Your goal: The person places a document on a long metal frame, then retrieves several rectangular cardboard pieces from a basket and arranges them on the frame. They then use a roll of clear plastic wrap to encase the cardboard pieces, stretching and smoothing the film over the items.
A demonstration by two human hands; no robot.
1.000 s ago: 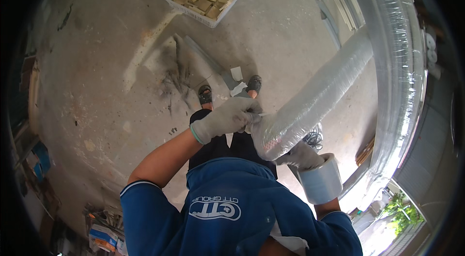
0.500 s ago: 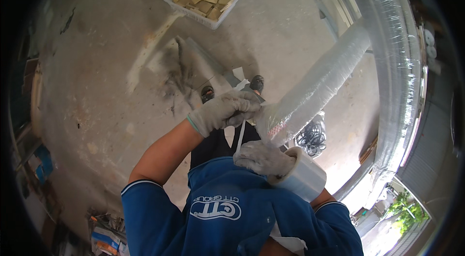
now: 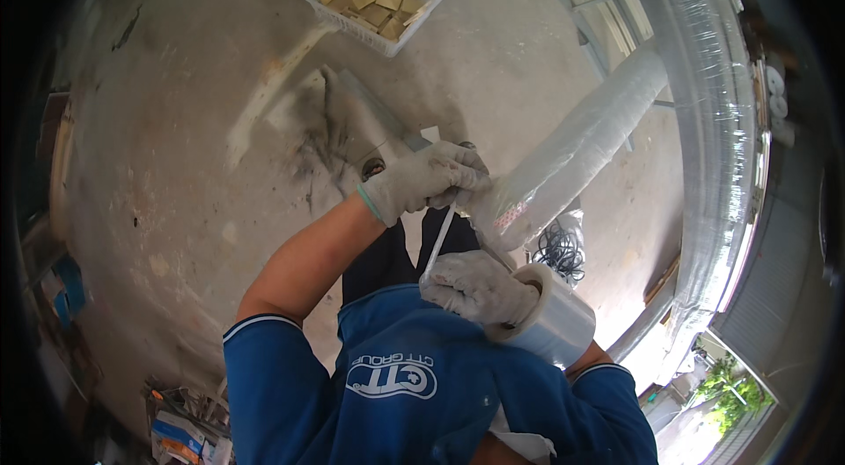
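Observation:
My left hand, in a grey work glove, is closed at the near end of a long bundle wrapped in clear film. Its fingers pinch a narrow whitish strip against that end. The strip runs down taut to my right hand, also gloved, whose curled fingers grip its lower part. A thick roll of clear stretch film sits around my right wrist, close to my blue shirt. A reddish printed patch shows under the film near the bundle's end.
A white plastic basket of small wooden blocks stands on the concrete floor ahead. Black cord or strapping lies coiled beyond the bundle. Long film-wrapped lengths stretch along the right. A cardboard box and clutter lie at lower left.
My left hand has shifted slightly right, staying at the bundle's end. My right hand keeps the strip and has hardly moved. The view has tilted a little.

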